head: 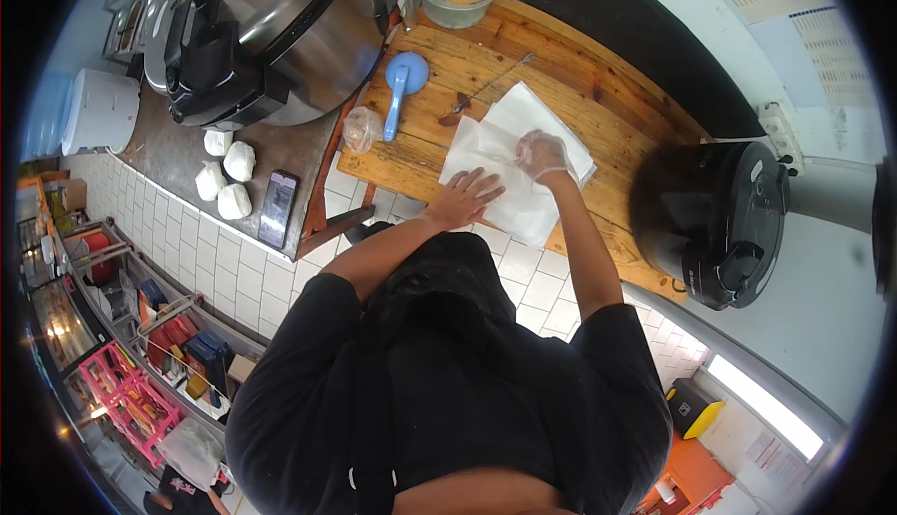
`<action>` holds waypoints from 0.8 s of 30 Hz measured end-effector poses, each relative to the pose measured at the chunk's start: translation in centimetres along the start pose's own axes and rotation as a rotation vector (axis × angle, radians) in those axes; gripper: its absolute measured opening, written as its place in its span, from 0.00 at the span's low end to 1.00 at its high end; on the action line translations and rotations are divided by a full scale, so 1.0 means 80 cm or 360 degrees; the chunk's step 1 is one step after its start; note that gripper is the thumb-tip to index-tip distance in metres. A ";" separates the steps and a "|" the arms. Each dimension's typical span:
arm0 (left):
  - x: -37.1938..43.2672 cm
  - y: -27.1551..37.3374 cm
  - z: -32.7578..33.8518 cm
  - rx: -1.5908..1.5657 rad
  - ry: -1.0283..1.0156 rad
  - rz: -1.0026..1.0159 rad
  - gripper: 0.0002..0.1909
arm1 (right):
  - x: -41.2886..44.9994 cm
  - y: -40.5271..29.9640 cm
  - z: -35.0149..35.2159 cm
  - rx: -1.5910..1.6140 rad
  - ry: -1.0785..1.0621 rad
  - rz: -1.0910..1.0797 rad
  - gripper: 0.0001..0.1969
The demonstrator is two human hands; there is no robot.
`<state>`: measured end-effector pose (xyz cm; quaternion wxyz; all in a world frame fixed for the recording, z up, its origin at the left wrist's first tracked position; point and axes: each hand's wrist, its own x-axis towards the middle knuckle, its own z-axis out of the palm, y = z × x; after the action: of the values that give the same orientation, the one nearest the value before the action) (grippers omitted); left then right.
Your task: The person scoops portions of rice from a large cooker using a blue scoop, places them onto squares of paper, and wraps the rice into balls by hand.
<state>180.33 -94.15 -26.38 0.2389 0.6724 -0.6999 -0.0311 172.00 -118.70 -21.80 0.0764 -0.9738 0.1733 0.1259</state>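
White paper sheets [504, 157] lie in an uneven stack on a wooden table [596, 94], partly over its near edge. My left hand [462, 199] is bare and rests on the near left part of the paper, fingers spread, holding nothing. A clear plastic glove covers my right hand [541, 154], which is on the paper with its fingers curled. Whether anything is under those fingers is hidden. Left of the paper lies a blue round-headed scoop [397, 98], and beside its handle sits a crumpled clear plastic bag [362, 129]. A thin twisted metal tool [490, 85] lies behind the stack.
A large steel cooker [308, 38] stands on the left table [161, 129], near several white wrapped bundles [234, 201] and a phone [278, 208]. Plastic tubs [455, 14] with pink spoons stand at the back. A black cooker [708, 220] is at right. Another person [182, 490] appears lower left.
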 end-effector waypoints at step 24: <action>-0.036 -0.096 0.020 0.0079 -0.0082 0.0143 0.31 | -0.147 -0.071 0.110 0.0169 0.0184 0.0226 0.13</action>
<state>186.81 -92.53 -31.47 0.2052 0.6450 -0.7358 -0.0203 161.42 -108.00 -26.41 0.1088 -0.9593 0.2524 0.0653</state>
